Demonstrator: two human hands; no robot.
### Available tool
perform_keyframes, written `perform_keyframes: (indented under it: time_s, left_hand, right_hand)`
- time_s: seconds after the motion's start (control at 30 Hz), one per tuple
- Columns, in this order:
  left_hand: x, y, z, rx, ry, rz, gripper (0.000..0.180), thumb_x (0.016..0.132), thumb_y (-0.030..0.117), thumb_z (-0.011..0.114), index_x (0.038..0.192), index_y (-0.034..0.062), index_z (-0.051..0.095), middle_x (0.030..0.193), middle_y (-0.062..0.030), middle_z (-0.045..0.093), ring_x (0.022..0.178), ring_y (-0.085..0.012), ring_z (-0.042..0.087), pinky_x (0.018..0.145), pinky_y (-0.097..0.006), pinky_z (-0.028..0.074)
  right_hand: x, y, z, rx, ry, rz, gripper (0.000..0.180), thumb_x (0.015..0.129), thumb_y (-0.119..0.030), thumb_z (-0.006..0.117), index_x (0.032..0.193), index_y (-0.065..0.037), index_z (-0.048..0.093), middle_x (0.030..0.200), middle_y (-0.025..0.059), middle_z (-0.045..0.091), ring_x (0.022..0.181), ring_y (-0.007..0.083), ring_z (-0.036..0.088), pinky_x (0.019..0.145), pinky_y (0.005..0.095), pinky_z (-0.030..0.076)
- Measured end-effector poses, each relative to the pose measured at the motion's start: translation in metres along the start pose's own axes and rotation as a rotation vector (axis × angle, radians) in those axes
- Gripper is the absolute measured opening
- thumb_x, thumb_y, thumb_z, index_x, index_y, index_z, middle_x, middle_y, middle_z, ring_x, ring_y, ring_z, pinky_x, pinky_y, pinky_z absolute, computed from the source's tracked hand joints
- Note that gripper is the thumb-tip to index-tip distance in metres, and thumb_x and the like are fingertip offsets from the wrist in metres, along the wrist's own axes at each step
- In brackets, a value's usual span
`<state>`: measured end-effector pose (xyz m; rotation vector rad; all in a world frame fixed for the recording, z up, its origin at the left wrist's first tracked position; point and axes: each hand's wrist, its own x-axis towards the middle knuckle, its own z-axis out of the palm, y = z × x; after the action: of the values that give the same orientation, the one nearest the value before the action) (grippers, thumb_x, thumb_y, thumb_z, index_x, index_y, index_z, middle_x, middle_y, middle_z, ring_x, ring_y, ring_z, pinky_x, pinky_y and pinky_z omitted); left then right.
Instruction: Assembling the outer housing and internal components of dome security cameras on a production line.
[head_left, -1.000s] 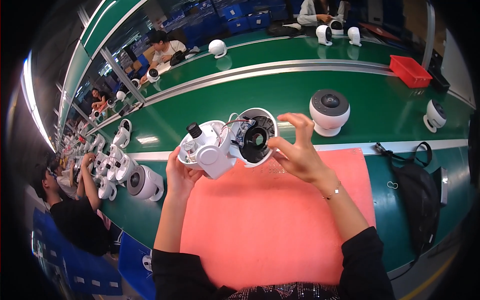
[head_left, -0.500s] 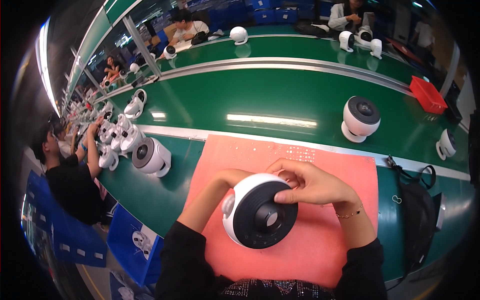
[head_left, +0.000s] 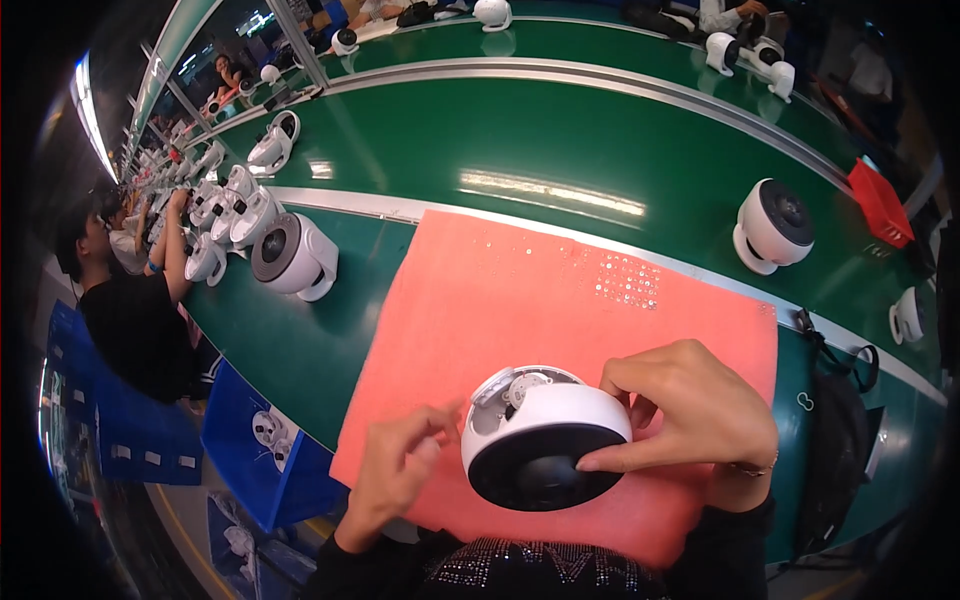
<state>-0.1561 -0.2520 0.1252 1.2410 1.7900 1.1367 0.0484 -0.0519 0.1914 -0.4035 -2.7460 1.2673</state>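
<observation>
My right hand grips a round white device with a black front face, thumb on the face and fingers behind the white shell. The device is tilted so its open top shows a round whitish part inside, and a lifted edge piece stands at its upper left. Just left of the shell is my left hand, holding nothing, its fingers loosely bent and apart. Under both hands lies a pink mat, with rows of small shiny studs near its far edge.
Similar white devices stand on the green surface: one at left, one at right. Beyond the mat runs a metal rail. A black bag lies at right, a red bin farther back. Blue bins and a co-worker are at left.
My left hand has come out from behind the device and let go. The device has tipped, its face turning downward and its open top showing. The view has shifted downward.
</observation>
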Motion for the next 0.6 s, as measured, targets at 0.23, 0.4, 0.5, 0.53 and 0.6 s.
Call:
perform_keyframes:
  time_s: [0.23,0.4,0.5,0.53,0.6]
  left_hand:
    - [-0.006,0.019,0.009,0.282,-0.007,0.068,0.035,0.066,0.027,0.077,0.073,-0.0026,0.059,0.065,-0.0136,0.063,0.06,-0.022,0.065,0.056,-0.029,0.051]
    - [0.003,0.018,0.003,0.263,-0.143,-0.012,0.035,0.066,0.029,0.077,0.066,-0.001,0.059,0.053,-0.0095,0.059,0.047,-0.0185,0.061,0.048,-0.027,0.048]
    - [0.006,0.022,0.0,0.277,-0.204,-0.165,0.035,0.067,0.029,0.076,0.063,-0.0007,0.058,0.05,-0.0091,0.058,0.044,-0.0177,0.059,0.045,-0.026,0.045]
    - [0.007,0.022,0.001,0.294,-0.212,-0.154,0.036,0.067,0.03,0.076,0.062,-0.0005,0.058,0.05,-0.009,0.057,0.044,-0.0176,0.058,0.045,-0.026,0.044]
    - [0.011,0.025,0.001,0.311,-0.221,-0.145,0.036,0.067,0.03,0.076,0.061,-0.0002,0.058,0.049,-0.0089,0.057,0.043,-0.0175,0.058,0.044,-0.026,0.044]
  right_hand:
    - [0.022,0.02,0.018,0.133,-0.026,0.047,0.039,0.068,-0.035,0.075,0.065,-0.001,0.055,0.051,0.0077,0.051,0.046,0.0149,0.053,0.047,0.0242,0.041]
    - [0.031,0.023,0.031,0.048,0.016,0.153,0.046,0.082,-0.039,0.058,0.057,0.0,0.051,0.046,0.0136,0.038,0.039,0.0219,0.039,0.043,0.0338,0.029]
    - [0.032,0.024,0.033,0.007,0.039,0.138,0.048,0.083,-0.039,0.055,0.055,-0.001,0.05,0.045,0.0146,0.038,0.04,0.0254,0.041,0.044,0.0342,0.031]
    - [0.031,0.024,0.034,0.009,0.038,0.141,0.048,0.083,-0.039,0.055,0.055,-0.001,0.05,0.045,0.0146,0.038,0.04,0.0254,0.041,0.044,0.0342,0.031]
    - [0.031,0.023,0.031,-0.168,0.057,0.123,0.047,0.082,-0.039,0.055,0.054,-0.002,0.05,0.044,0.0141,0.037,0.042,0.026,0.045,0.045,0.0352,0.033]
